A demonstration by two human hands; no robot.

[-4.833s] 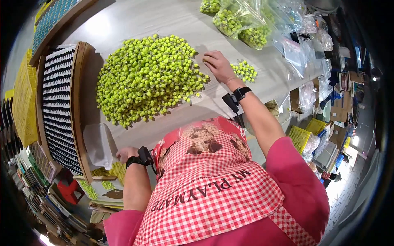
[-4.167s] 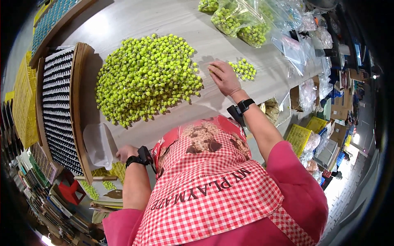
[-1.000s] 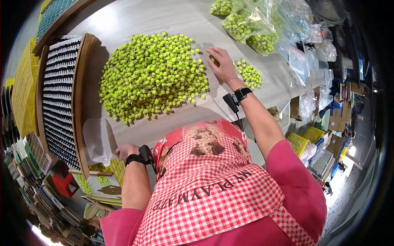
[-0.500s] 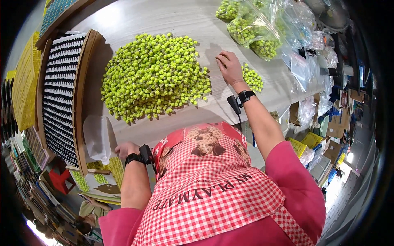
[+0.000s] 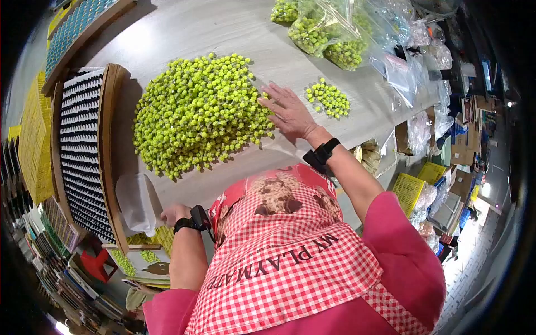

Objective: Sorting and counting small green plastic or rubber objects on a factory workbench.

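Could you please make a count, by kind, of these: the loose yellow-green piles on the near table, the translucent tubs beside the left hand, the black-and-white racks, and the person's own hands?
Yellow-green piles: 2 (large pile, small pile)
Translucent tub: 1
Black-and-white rack: 1
Hands: 2 (left hand, right hand)
Total: 6

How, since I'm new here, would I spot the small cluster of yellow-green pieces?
On the pale grey table, find the large mound of knobbly yellow-green pieces. Right of it, past the bare right hand, lies the small yellow-green cluster, loose and thinly spread, unlike the mound or the clear plastic bags of similar pieces beyond.
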